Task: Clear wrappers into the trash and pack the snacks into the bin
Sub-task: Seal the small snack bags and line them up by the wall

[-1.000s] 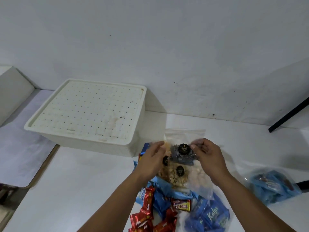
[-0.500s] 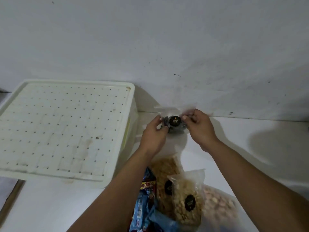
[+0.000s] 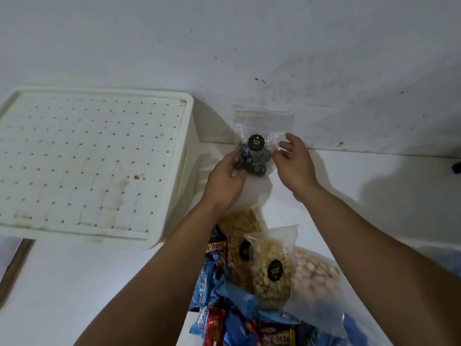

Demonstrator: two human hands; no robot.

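We see left hand pinching clear bag of striped cookies, upright against wall, right of lidded bin. Right hand beside bag, fingers loose, apart.

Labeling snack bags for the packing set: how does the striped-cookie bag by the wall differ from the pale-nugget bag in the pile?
The striped-cookie bag stands upright by the wall; the pale-nugget bag lies on the pile.
The striped-cookie bag is filled only at its bottom with dark striped pieces; the pale-nugget bag looks full of tan pieces.
The left hand holds the striped-cookie bag, with the right hand open beside it; the pale-nugget bag is untouched.
Both are clear plastic with a round black sticker.
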